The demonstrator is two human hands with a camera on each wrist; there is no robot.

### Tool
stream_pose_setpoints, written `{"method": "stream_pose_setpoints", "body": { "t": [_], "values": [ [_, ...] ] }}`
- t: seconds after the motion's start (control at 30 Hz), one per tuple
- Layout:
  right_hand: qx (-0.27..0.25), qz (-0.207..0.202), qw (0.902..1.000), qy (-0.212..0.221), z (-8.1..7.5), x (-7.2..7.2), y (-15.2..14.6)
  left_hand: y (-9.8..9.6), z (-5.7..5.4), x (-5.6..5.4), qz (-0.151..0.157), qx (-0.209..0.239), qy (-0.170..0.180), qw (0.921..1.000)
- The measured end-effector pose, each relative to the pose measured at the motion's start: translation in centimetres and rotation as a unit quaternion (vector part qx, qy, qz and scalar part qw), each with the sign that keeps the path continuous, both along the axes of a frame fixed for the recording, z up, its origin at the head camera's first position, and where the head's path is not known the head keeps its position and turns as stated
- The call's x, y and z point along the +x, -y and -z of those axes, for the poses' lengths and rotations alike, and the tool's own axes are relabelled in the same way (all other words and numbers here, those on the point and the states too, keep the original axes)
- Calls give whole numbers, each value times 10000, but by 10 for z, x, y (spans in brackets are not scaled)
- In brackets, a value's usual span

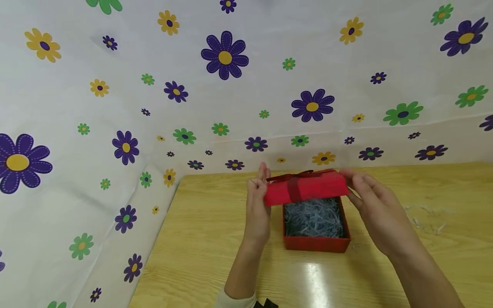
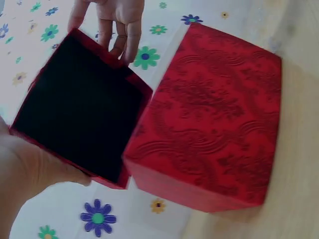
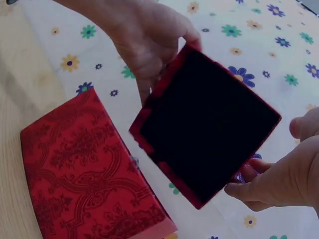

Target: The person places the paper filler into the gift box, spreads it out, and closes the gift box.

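A red gift box (image 1: 317, 244) stands on the table, its top uncovered, with bluish-grey shredded paper (image 1: 313, 218) inside. Above its far part, the red lid (image 1: 319, 187) with a dark ribbon is tilted, held up between both hands. My left hand (image 1: 257, 214) grips the lid's left side, and my right hand (image 1: 379, 214) its right side. From below, both wrist views show the lid's black inside (image 2: 82, 99) and the box's embossed red wall (image 3: 89, 174). The ribbon's bow is seen only edge-on in the head view.
Pale paper shreds (image 1: 439, 227) lie scattered on the wooden table (image 1: 208, 239) right of the box. A white flower-printed cloth (image 1: 269, 85) hangs behind the table and along its left side.
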State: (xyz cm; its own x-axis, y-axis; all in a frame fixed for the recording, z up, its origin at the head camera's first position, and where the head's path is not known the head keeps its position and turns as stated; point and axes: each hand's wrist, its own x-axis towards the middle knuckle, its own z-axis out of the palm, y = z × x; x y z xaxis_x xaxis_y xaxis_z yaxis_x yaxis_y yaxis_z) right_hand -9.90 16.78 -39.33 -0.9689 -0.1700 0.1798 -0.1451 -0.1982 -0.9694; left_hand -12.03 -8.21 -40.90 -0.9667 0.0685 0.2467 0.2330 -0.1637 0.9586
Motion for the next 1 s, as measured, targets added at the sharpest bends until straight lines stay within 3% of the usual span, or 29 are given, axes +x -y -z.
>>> {"method": "stream_pose_setpoints", "body": {
  "t": [0.17,0.33,0.53,0.63,0.77,0.87,1.0],
  "values": [
    [-275,495,9978,356,7,1,7,-13,11,0,293,-52,368,9989],
    [744,1055,9905,464,12,1,16,-21,20,0,320,-192,559,9977],
    [1993,1618,9642,660,22,-7,21,-22,27,-3,326,-423,951,9940],
    [2532,1711,9495,717,29,-10,21,-23,30,-3,351,-545,1051,9923],
    [2848,1838,9383,678,36,-13,22,-24,31,-4,271,-654,1210,9901],
    [2763,1891,9402,628,38,-14,25,-24,31,-4,224,-717,1400,9873],
    [2510,1426,9545,756,40,-13,29,-23,29,-5,125,-820,1679,9823]
  ]
}}
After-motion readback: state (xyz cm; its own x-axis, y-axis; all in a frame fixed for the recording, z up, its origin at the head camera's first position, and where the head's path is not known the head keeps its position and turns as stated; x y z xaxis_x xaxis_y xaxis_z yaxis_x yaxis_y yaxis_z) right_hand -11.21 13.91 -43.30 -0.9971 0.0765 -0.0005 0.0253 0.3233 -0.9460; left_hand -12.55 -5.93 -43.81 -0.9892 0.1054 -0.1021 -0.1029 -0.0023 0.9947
